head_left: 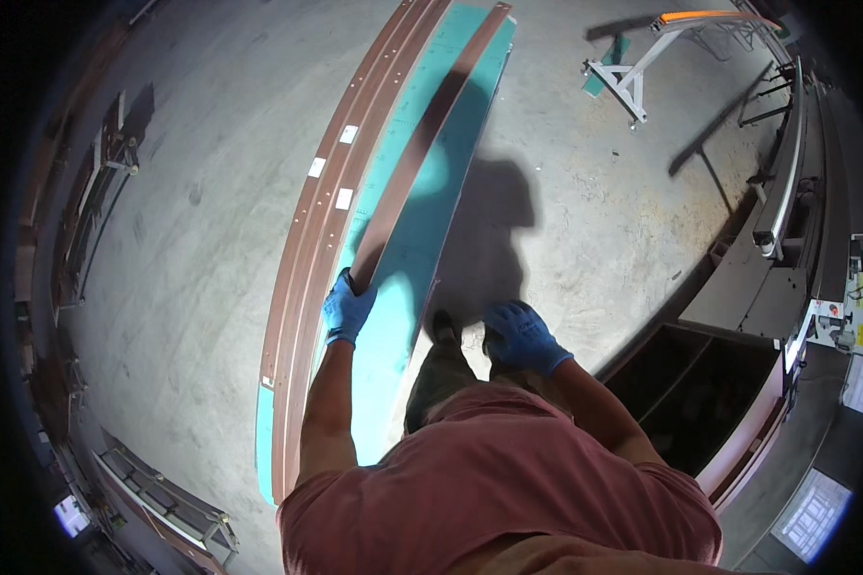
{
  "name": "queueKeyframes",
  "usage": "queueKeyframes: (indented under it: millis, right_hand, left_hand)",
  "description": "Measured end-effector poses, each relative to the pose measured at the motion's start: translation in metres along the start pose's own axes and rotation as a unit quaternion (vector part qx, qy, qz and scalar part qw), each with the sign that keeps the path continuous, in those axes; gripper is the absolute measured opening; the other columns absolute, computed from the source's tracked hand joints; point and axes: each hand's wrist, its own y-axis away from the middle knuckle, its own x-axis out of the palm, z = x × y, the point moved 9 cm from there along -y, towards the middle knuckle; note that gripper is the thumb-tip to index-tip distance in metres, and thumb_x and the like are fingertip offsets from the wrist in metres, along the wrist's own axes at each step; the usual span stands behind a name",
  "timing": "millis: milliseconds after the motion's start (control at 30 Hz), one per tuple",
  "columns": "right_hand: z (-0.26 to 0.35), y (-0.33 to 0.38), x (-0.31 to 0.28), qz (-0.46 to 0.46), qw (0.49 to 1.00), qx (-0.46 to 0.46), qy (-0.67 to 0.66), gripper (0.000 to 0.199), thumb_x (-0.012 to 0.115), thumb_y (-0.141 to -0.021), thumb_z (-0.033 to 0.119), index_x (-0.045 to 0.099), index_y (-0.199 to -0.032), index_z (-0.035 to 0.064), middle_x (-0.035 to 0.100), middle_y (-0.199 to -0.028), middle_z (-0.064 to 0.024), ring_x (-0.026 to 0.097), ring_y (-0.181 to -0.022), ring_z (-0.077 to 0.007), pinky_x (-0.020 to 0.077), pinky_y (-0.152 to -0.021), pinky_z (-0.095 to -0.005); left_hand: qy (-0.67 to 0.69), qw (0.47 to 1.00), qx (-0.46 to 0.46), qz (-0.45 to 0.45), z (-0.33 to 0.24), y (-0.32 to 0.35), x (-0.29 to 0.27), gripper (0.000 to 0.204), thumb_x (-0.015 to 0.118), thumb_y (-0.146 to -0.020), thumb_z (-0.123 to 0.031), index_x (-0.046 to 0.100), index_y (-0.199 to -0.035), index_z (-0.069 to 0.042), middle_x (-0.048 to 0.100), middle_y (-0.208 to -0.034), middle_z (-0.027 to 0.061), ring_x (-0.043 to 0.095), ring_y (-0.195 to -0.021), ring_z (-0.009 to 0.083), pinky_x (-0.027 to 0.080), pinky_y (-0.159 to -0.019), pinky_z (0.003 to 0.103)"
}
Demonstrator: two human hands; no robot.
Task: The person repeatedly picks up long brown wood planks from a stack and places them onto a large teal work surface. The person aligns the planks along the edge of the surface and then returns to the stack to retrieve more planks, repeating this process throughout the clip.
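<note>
My left hand (346, 309), in a blue glove, grips the near end of a long brown metal profile (422, 144) that lies lengthwise on a teal-covered panel (408, 268). The profile runs away from me toward the top of the view. My right hand (520, 335), also gloved in blue, hangs free over the floor to the right of the panel with its fingers curled and nothing in it. Several more brown profiles (331, 192) with white labels lie side by side just left of the panel.
A white roller stand (633, 81) with an orange top stands on the concrete floor at the upper right. A long machine with a conveyor (786, 192) runs down the right side. Metal racks (96, 192) line the left wall and lower left.
</note>
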Motion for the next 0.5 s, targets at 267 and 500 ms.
queueKeyframes:
  millis: [267,500]
  right_hand:
    - [-0.058,-0.025,0.036,0.148,0.988,0.025,-0.039,0.034,0.071,-0.084,0.023,0.066,-0.113,0.0071,0.070,-0.108,-0.0159,0.067,-0.102,-0.0407,0.0525,-0.091,-0.0515]
    - [-0.116,-0.075,0.054,0.143,0.982,0.055,-0.106,0.037,0.075,-0.085,0.026,0.072,-0.115,0.0053,0.075,-0.107,-0.0190,0.071,-0.100,-0.0409,0.0562,-0.089,-0.0504]
  left_hand:
    - [0.035,0.994,-0.098,0.024,0.034,-0.100,0.036,0.065,0.079,-0.079,-0.049,0.066,-0.132,-0.013,0.078,-0.107,0.0177,0.073,-0.105,0.0394,0.057,-0.090,0.049]
    - [0.041,0.991,-0.119,0.039,0.050,-0.164,0.067,0.058,0.077,-0.078,-0.051,0.069,-0.121,-0.012,0.076,-0.117,0.0202,0.072,-0.108,0.0409,0.056,-0.092,0.050]
